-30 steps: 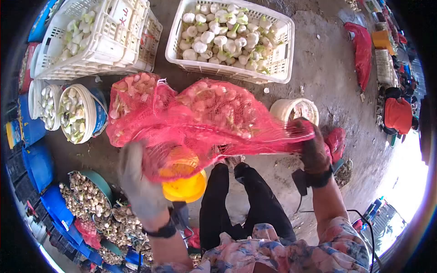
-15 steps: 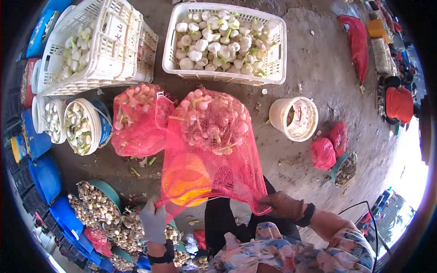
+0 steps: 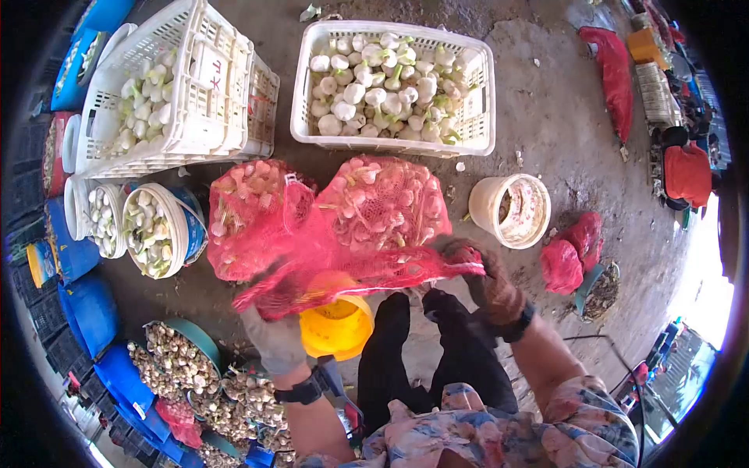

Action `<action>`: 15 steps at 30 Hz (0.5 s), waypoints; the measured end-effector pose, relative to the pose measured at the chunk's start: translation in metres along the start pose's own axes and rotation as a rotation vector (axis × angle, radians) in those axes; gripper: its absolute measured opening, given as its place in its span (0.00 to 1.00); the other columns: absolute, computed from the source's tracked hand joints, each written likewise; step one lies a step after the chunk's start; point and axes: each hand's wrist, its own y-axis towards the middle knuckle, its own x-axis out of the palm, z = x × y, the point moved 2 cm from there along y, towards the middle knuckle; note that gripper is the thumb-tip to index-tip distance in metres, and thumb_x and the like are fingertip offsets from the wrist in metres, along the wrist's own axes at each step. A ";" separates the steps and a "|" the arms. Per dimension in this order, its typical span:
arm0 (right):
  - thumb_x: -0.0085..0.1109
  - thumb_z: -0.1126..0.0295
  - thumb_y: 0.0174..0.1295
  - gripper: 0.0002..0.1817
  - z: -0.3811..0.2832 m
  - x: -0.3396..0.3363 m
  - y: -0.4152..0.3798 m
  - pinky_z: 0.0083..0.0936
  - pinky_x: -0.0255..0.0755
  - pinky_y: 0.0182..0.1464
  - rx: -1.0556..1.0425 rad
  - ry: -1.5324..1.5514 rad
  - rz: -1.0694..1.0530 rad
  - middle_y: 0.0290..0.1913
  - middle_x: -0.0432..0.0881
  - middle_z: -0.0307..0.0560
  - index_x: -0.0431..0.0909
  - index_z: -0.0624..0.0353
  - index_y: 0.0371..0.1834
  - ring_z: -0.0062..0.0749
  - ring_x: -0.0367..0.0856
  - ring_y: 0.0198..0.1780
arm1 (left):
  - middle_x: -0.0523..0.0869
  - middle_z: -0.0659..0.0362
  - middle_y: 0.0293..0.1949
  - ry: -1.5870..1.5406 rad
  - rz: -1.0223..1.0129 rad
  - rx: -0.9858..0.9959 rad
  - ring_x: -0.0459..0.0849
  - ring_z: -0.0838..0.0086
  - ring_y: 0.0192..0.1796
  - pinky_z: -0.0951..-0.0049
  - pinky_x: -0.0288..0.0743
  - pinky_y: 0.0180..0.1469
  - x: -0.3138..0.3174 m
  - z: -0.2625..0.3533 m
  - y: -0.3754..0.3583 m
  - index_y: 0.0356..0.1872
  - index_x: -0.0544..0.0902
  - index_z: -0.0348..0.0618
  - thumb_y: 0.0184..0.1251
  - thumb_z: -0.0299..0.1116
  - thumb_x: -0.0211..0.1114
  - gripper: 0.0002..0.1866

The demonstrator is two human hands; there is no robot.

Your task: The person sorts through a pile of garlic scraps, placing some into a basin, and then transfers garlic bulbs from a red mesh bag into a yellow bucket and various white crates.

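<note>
A red mesh bag (image 3: 382, 204) full of garlic bulbs lies on the floor in front of me, its empty top stretched toward me. My left hand (image 3: 275, 339), gloved and blurred, is at the left end of the bag's mouth, fingers partly hidden behind the mesh. My right hand (image 3: 493, 292), in a brown glove, is closed on the right end of the mouth. A second red mesh bag of garlic (image 3: 243, 203) rests against the first on the left. An orange-yellow bucket (image 3: 335, 326) stands beside my left hand.
A white crate of garlic (image 3: 312, 140) stands ahead, with stacked white crates (image 3: 207, 101) to its left. A white bucket (image 3: 485, 209) is at the right. Pails of garlic (image 3: 187, 226) and garlic piles (image 3: 175, 359) lie left. A person in red (image 3: 686, 173) is far right.
Both hands have moved forward, and the raised bag opening has dropped and bunched toward the bulbs. The orange-yellow bucket, earlier seen through the mesh, is now mostly uncovered.
</note>
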 end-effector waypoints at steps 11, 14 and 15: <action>0.55 0.67 0.65 0.09 0.096 -0.055 -0.110 0.20 0.73 0.30 0.734 -0.044 0.004 0.31 0.79 0.36 0.80 0.57 0.44 0.17 0.75 0.28 | 0.78 0.59 0.31 1.028 -0.534 -0.138 0.76 0.73 0.38 0.73 0.70 0.44 -0.081 -0.044 -0.101 0.30 0.76 0.37 0.71 0.31 0.50 0.12; 0.55 0.67 0.65 0.11 0.069 -0.039 -0.077 0.25 0.74 0.41 0.379 -0.257 -0.447 0.33 0.80 0.39 0.78 0.61 0.45 0.23 0.78 0.35 | 0.78 0.52 0.46 1.197 -0.262 -0.077 0.77 0.69 0.49 0.70 0.72 0.53 -0.100 -0.064 -0.112 0.44 0.76 0.37 0.71 0.28 0.50 0.09; 0.55 0.67 0.65 0.11 0.063 -0.042 -0.075 0.25 0.74 0.41 0.391 -0.245 -0.461 0.33 0.80 0.39 0.78 0.61 0.45 0.23 0.78 0.35 | 0.78 0.52 0.46 1.206 -0.241 -0.084 0.77 0.69 0.49 0.70 0.72 0.53 -0.093 -0.063 -0.116 0.44 0.76 0.37 0.71 0.28 0.50 0.09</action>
